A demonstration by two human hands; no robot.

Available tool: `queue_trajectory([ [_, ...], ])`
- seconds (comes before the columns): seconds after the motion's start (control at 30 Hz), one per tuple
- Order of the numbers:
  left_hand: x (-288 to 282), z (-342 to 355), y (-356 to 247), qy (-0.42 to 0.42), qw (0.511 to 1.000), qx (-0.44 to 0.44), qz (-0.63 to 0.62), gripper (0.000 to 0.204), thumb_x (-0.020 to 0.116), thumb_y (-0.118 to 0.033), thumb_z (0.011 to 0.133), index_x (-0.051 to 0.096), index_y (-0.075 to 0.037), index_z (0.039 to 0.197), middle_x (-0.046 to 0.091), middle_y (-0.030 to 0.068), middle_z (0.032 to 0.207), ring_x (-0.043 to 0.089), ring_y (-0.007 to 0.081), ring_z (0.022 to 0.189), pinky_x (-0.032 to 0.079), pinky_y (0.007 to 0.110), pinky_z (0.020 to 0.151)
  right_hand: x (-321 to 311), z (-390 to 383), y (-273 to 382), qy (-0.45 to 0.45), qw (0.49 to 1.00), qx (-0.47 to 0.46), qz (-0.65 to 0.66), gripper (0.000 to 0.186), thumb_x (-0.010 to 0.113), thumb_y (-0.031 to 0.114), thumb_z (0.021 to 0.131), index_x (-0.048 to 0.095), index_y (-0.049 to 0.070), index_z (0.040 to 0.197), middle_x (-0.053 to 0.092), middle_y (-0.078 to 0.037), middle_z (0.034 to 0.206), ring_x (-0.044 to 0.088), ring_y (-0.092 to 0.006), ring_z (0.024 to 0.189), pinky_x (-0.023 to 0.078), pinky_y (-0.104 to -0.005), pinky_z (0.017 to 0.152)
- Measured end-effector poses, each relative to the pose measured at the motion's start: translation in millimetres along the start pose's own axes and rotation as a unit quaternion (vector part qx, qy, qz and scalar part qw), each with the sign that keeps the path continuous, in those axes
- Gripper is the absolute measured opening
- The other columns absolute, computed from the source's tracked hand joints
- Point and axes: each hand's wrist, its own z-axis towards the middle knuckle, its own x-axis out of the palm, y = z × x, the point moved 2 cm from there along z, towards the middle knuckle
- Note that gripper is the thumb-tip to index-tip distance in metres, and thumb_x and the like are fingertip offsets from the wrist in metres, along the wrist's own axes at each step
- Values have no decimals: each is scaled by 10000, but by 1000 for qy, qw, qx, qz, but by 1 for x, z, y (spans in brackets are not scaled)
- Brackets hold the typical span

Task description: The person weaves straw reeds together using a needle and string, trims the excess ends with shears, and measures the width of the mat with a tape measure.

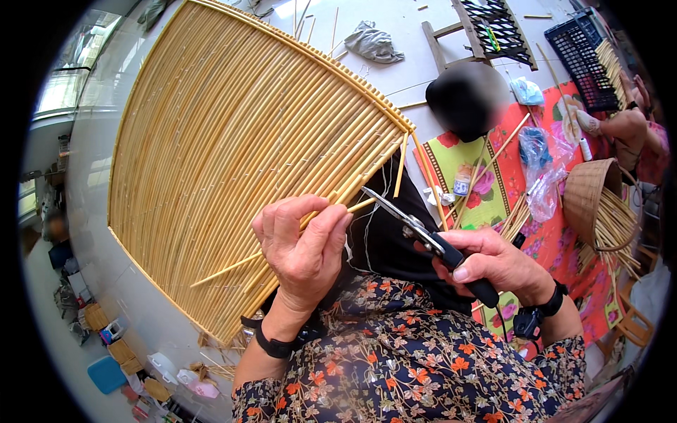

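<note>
Across my lap and to the left lies a wide panel of yellow reed rods set side by side and bound with thin pale ties. My left hand pinches a loose reed stick between thumb and fingers, over the panel's near edge. One end of that stick sticks out to the right of my fingertips. My right hand is wrapped around the black handles of pruning shears, whose metal blades point up and left, close to the stick's end. Thin wire strands hang beside the panel on dark cloth.
A floral red and green cloth covers the floor at right, with a small jar, plastic bags and loose sticks. Beyond stand a woven basket of sticks, a black crate and a wooden stool. Another person's arm shows far right.
</note>
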Motion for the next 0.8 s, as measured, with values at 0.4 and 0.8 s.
queue_trajectory([
  [0.4, 0, -8, 5, -26, 999, 1, 21, 370, 854, -141, 836, 772, -113, 1195, 664, 81, 1198, 606, 282, 1129, 450, 436, 979, -65, -22, -36, 222, 911, -173, -302, 1155, 997, 195, 647, 391, -47, 1600, 573, -146, 1470, 560, -260, 1327, 387, -384, 1166],
  [0.8, 6, 4, 0, 59, 997, 12, 41, 511, 899, -55, 717, 772, -118, 1208, 668, 77, 1170, 622, 272, 1072, 474, 410, 927, -209, 76, -203, -388, 827, 2, -406, 758, 886, 361, 668, 605, 23, 1285, 628, -128, 1060, 619, -281, 1008, 516, -405, 880],
])
